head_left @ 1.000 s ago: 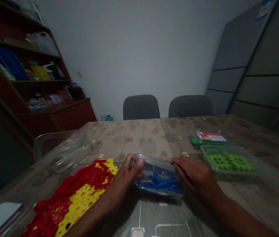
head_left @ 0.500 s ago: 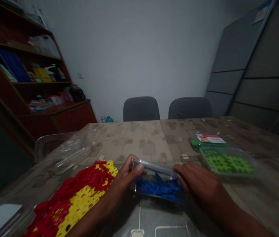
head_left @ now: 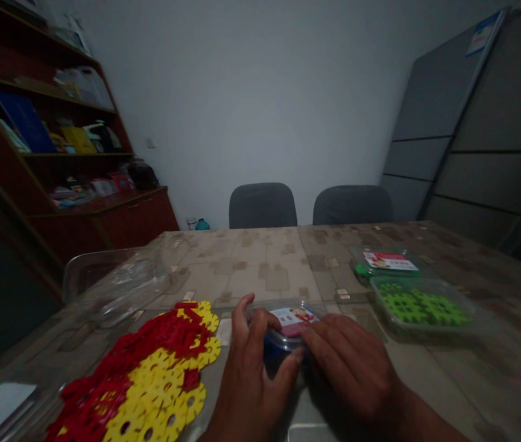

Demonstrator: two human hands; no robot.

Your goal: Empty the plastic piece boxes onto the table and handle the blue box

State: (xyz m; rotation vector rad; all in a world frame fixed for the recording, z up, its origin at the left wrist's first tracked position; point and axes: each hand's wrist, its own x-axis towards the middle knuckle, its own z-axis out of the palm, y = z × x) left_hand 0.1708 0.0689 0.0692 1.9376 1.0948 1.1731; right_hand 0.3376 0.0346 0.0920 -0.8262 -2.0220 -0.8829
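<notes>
My left hand point(head_left: 254, 374) and my right hand point(head_left: 346, 368) both grip a small clear plastic box point(head_left: 288, 325) with blue pieces inside. It is turned so that its labelled lid faces up and away from me. The left thumb and fingers wrap its left end, and the right fingers press on its right side. The blue pieces are mostly hidden behind my fingers. A spread of red and yellow interlocking pieces point(head_left: 150, 374) lies on the table just left of my left hand.
A clear box of green pieces point(head_left: 421, 307) sits at the right, with a labelled lid point(head_left: 387, 263) behind it. An empty clear container point(head_left: 113, 279) stands at the left. Two grey chairs point(head_left: 306, 205) face the far table edge. Shelves point(head_left: 53, 141) stand at the left.
The clear box of blue pieces has been turned over in my hands, so its labelled lid now shows. Both hands have shifted closer together around it.
</notes>
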